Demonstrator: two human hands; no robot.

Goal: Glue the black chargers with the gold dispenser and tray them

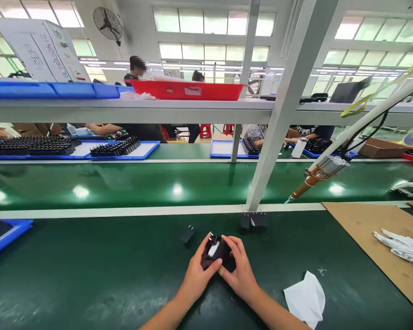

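Both my hands hold one small black plug adapter (217, 250) with a white patch on its face, low over the green bench (89, 275). My left hand (198, 270) wraps its left side, thumb on top. Fingers of my right hand (239, 270) curl over its right side. A second black adapter (187, 234) lies on the bench just to the upper left of my hands. Two more black adapters (253, 221) sit against the foot of the slanted steel post (278, 119).
A white cloth (305, 299) lies at the lower right, beside a cardboard sheet (375, 238) with white gloves (402, 245). An orange-tipped tool (313, 179) hangs over the conveyor belt (124, 183). A blue tray (3, 233) sits at the left edge. Co-workers sit beyond, with trays of black parts (113, 147).
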